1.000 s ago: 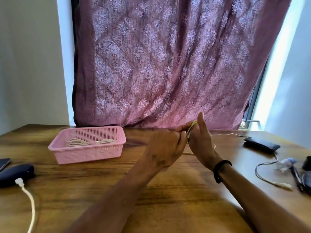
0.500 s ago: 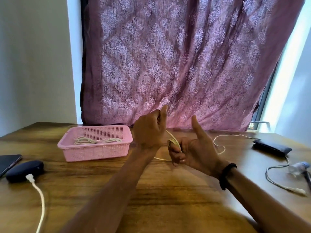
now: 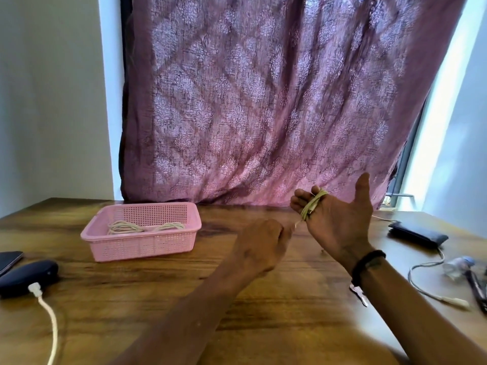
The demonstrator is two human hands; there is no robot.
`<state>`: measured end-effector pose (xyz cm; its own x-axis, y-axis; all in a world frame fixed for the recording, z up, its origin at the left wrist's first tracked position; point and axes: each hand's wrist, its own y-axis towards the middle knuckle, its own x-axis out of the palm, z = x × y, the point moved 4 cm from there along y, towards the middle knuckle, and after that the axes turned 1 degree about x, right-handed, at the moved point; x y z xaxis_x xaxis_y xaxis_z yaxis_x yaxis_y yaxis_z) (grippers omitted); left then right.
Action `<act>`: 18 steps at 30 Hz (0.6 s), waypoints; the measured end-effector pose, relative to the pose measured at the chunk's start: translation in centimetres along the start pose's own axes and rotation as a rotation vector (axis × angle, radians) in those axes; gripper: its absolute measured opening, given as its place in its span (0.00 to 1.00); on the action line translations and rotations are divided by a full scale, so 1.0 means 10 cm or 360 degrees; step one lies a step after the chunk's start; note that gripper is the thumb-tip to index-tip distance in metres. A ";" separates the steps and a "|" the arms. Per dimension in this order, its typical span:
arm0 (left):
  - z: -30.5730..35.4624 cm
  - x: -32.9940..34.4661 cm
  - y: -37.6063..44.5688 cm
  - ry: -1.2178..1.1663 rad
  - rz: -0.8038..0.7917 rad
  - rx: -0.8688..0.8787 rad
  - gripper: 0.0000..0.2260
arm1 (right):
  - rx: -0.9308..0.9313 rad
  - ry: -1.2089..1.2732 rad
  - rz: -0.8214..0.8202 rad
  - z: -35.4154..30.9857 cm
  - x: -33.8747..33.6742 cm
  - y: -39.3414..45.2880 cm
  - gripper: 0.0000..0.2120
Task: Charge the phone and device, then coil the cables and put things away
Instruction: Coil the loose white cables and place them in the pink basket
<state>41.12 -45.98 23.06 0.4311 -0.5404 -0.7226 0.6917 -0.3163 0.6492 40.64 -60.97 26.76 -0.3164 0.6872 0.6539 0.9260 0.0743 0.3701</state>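
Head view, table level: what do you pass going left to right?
Phone → dark device with white cable → pink basket → left hand → right hand wound with cable → black pouch.

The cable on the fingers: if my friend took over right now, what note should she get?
Right hand: fingers straight, thumb up, cable coil wound around them.
Left hand: curled, pinching the cable's loose tail below the coil.
Pink basket: two coiled cables already inside.
Dark device, far left: white cable plugged in. Phone beside it.
Another cable lies loose at right near a black pouch.
Left: finish this coil, basket it, then the remaining cables.
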 end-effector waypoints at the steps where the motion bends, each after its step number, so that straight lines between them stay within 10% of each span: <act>1: 0.06 -0.02 -0.01 0.0038 -0.0004 0.0070 0.29 | -0.0033 -0.0083 0.0010 0.01 -0.04 0.02 0.39; 9: 0.15 -0.53 0.06 0.0127 0.0413 0.0184 0.27 | -0.0065 -0.1390 -0.0137 0.33 -0.04 0.00 0.38; 18: -0.18 -0.70 0.10 0.0089 0.0713 0.0009 0.24 | 0.0649 -0.1278 -0.0634 0.66 0.17 -0.27 0.45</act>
<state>39.90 -41.10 28.31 0.7181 -0.5821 -0.3814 0.4266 -0.0648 0.9021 38.93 -55.18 22.50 -0.5267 0.8333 -0.1677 0.8297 0.5469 0.1116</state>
